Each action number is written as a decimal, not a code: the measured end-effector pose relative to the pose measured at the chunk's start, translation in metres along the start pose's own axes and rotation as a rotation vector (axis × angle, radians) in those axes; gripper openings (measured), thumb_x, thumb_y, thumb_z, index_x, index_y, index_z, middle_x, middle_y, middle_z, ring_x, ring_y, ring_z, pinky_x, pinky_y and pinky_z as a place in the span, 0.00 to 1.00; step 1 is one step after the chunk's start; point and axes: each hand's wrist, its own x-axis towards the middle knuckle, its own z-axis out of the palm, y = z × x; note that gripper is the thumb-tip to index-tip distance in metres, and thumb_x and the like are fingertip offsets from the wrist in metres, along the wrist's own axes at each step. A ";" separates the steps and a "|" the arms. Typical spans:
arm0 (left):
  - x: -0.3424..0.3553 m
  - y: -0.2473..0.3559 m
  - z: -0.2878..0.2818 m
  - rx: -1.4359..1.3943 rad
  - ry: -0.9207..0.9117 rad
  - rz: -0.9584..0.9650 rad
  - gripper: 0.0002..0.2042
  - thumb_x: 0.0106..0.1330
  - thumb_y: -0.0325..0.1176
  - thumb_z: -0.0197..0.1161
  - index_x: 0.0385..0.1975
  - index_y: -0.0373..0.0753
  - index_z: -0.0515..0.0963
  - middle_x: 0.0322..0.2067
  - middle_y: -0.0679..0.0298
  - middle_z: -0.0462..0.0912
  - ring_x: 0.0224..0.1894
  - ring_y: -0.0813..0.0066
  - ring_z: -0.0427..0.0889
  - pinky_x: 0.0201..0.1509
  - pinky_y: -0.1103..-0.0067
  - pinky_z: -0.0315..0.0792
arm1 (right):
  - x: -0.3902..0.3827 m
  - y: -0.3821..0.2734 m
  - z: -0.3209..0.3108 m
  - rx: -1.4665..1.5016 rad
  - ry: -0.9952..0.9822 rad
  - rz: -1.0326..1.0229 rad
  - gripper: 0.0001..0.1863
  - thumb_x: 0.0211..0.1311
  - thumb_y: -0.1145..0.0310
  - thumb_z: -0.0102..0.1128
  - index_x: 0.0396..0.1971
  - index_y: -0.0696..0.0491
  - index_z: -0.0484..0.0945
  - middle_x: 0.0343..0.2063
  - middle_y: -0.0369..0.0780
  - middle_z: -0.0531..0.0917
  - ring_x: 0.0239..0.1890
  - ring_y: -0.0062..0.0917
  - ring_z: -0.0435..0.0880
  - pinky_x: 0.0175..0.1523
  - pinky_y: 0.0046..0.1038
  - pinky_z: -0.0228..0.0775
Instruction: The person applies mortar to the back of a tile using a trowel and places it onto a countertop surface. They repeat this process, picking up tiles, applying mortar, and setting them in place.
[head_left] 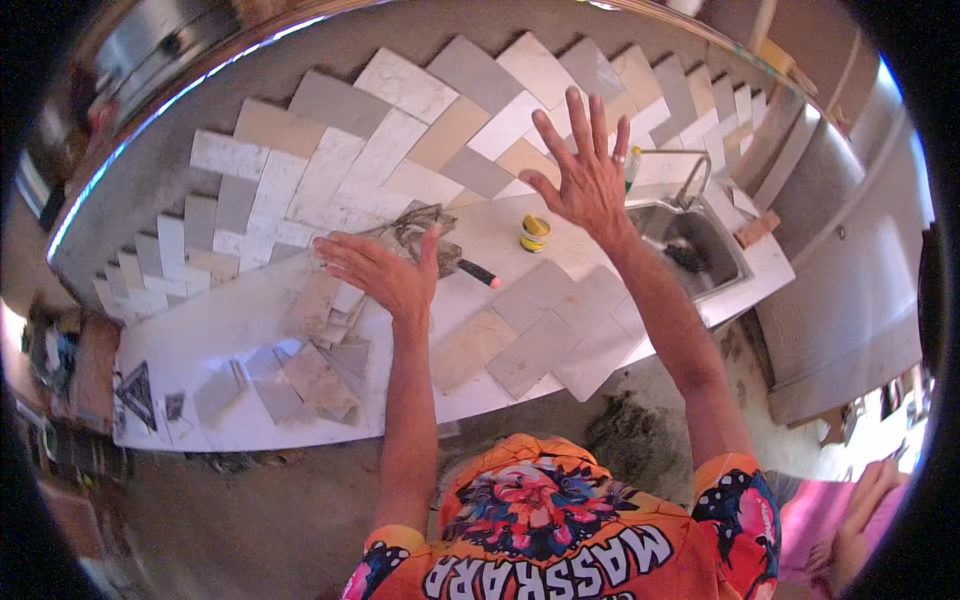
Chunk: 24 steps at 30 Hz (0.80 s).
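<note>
Both of my hands are raised above a white counter (520,215), and neither holds anything. My left hand (380,275) has its fingers stretched out together and its thumb apart. Next to it lies a trowel, whose black handle (478,272) has a pinkish end; grey smeared material surrounds its blade end. My right hand (590,175) is spread wide, a ring on one finger, in front of the tiled wall (405,145). White, grey and beige tiles there form a slanted herringbone pattern. I cannot tell whether the right fingertips touch them. A small yellow tub (535,236) stands between my hands.
At the right is a steel sink (690,250) with a tap (690,180). Loose grey and beige tiles (525,325) lie along the counter's front, with broken pieces (315,375) at the left. A black triangular tool (137,393) lies far left. Another person's pink clothing (820,530) shows lower right.
</note>
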 end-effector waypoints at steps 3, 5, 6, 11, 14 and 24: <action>-0.004 -0.037 -0.014 0.065 -0.096 0.040 0.69 0.60 0.80 0.56 0.74 0.13 0.38 0.76 0.22 0.33 0.80 0.26 0.31 0.80 0.41 0.31 | -0.003 -0.038 0.015 0.047 0.020 0.083 0.44 0.67 0.27 0.52 0.79 0.26 0.58 0.83 0.43 0.48 0.83 0.48 0.42 0.77 0.72 0.28; -0.014 -0.030 -0.009 0.063 -0.076 -0.031 0.69 0.60 0.80 0.56 0.74 0.13 0.39 0.76 0.22 0.33 0.80 0.26 0.31 0.80 0.41 0.32 | 0.022 -0.033 0.018 0.044 0.066 0.013 0.43 0.67 0.28 0.53 0.79 0.26 0.58 0.83 0.43 0.47 0.84 0.48 0.42 0.77 0.71 0.29; -0.015 -0.027 -0.008 0.090 -0.072 -0.015 0.69 0.60 0.79 0.57 0.74 0.13 0.39 0.76 0.22 0.33 0.80 0.26 0.31 0.80 0.41 0.32 | 0.023 -0.027 0.016 0.035 0.067 0.003 0.44 0.67 0.29 0.54 0.80 0.26 0.57 0.83 0.43 0.46 0.84 0.49 0.41 0.77 0.70 0.29; -0.009 -0.002 -0.008 -0.046 -0.127 0.079 0.63 0.61 0.69 0.68 0.76 0.18 0.45 0.77 0.27 0.40 0.81 0.30 0.38 0.81 0.44 0.38 | 0.013 -0.005 0.015 0.094 0.057 0.121 0.45 0.68 0.33 0.56 0.81 0.31 0.55 0.82 0.44 0.50 0.82 0.52 0.46 0.77 0.70 0.35; -0.045 -0.035 -0.001 -0.205 -0.561 0.163 0.54 0.62 0.55 0.74 0.76 0.23 0.52 0.76 0.32 0.53 0.79 0.35 0.50 0.82 0.51 0.47 | -0.035 -0.002 0.031 0.170 -0.001 0.267 0.46 0.67 0.43 0.64 0.80 0.45 0.57 0.76 0.52 0.60 0.75 0.54 0.61 0.75 0.61 0.53; -0.183 -0.062 -0.033 -0.207 -1.114 0.244 0.48 0.52 0.43 0.81 0.72 0.29 0.64 0.70 0.43 0.68 0.74 0.42 0.63 0.78 0.56 0.58 | -0.250 -0.028 0.087 0.255 -0.806 0.713 0.47 0.60 0.46 0.72 0.70 0.62 0.65 0.60 0.55 0.78 0.67 0.48 0.73 0.66 0.62 0.64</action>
